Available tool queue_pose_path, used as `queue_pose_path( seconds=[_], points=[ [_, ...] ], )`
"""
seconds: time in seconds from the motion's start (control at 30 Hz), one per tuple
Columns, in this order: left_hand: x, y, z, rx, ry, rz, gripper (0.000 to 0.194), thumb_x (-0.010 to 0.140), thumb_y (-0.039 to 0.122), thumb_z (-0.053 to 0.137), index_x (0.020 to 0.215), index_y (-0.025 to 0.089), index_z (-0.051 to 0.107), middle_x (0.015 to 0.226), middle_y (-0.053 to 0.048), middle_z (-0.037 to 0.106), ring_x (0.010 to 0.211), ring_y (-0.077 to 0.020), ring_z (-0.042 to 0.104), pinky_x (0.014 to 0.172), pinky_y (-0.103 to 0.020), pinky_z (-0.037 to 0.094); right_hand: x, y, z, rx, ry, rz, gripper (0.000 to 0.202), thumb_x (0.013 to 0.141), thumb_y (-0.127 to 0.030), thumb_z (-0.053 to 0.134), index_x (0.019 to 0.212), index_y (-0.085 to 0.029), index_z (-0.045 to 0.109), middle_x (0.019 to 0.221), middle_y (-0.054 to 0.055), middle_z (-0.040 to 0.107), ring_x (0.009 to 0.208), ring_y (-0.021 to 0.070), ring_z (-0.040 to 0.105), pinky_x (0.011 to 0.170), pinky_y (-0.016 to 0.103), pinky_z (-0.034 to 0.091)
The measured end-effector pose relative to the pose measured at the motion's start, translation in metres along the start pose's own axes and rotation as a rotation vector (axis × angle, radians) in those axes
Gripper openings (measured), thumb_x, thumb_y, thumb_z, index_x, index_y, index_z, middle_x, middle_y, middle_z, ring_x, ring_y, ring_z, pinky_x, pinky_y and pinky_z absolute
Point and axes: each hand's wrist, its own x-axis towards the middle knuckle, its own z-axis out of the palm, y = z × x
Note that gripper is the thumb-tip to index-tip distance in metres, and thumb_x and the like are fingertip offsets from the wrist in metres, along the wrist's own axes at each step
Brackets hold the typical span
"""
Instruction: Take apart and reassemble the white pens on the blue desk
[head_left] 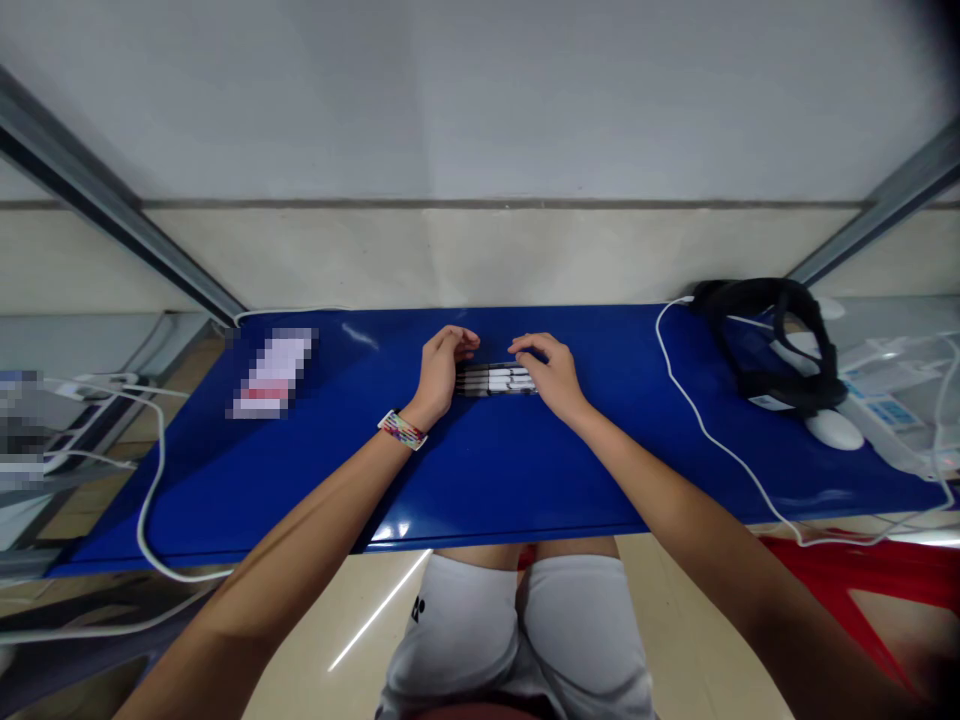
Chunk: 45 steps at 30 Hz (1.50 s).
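Several slim black-and-white sticks, perhaps pens or markers (pixel 498 379), lie side by side, running left to right on the blue tabletop (pixel 495 460). My left hand (pixel 444 370) stands on its edge at their left end, fingers curved inward and apart from the thumb, with nothing seen in it. At the right end my right hand (pixel 550 370) arches over the tips, thumb and fingers bent toward the left and spaced apart. Whether either palm touches the ends is hard to tell. A colourful woven band (pixel 403 429) circles my left wrist.
A pixelated pink-and-white item (pixel 274 375) lies on the left of the table. On the right are a black headset (pixel 780 345), a white controller-like object (pixel 835 429) and clear plastic packaging (pixel 900 400). White cables (pixel 705 430) trail along both sides; metal posts flank the table.
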Motion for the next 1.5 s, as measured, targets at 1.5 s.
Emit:
queue_pose_path(
  seconds=[1.5],
  points=[
    [-0.004,0.015,-0.004,0.233,-0.121,0.086,0.022,0.095,0.026,0.054,0.086,0.021,0.072,0.094,-0.006,0.072,0.093,-0.0217,0.066,0.087,-0.035,0.054,-0.008,-0.020,-0.012,-0.402,-0.518,-0.407,0.011,0.085,-0.020,0.083,0.084,-0.028,0.075,0.136,0.008,0.067,0.137,0.0346,0.052,0.118,0.061,0.046]
  ],
)
